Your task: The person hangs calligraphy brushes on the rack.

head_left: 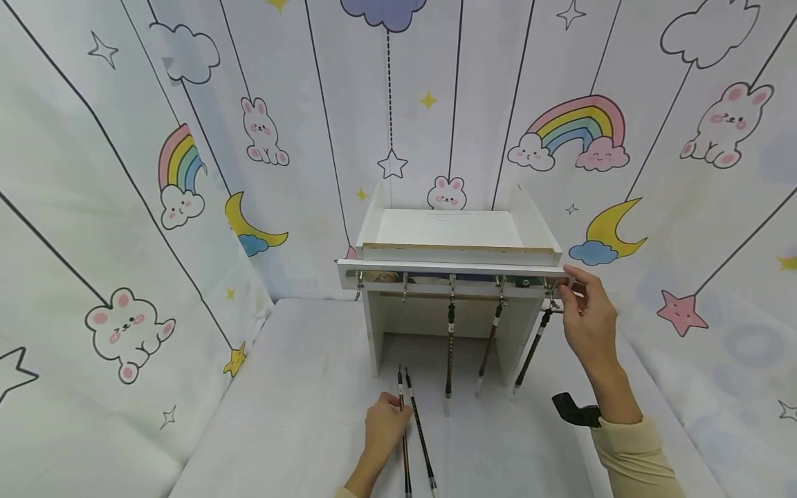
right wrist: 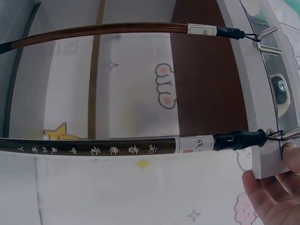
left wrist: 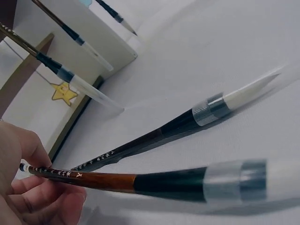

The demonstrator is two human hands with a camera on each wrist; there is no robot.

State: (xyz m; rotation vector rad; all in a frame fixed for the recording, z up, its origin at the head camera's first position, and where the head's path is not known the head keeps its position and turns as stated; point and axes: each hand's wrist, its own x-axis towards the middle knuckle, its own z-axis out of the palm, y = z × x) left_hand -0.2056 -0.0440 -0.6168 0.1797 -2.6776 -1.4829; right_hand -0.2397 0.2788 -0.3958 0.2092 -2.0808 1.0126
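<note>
Between thumb and fingers, my left hand (head_left: 385, 425) pinches the dark wooden handle of a calligraphy brush (left wrist: 108, 182). Its pale bristle end points toward me. Just right of it on the white surface lies a second calligraphy brush (head_left: 421, 436). My right hand (head_left: 588, 318) grips the right end of the white rack's front rail (head_left: 423, 267), thumb beside the end hook. From that hook a calligraphy brush (right wrist: 103, 146) hangs by its loop, bristles down. Two more, a middle brush (head_left: 450, 353) and a neighbouring brush (head_left: 490, 346), hang to its left.
Two bare metal hooks, the leftmost hook (head_left: 358, 283) and another hook (head_left: 405, 285), are on the rail's left part. The rack's side panel (head_left: 374, 332) stands on the white tabletop (head_left: 299, 387). Patterned fabric walls (head_left: 299, 228) enclose the back and sides.
</note>
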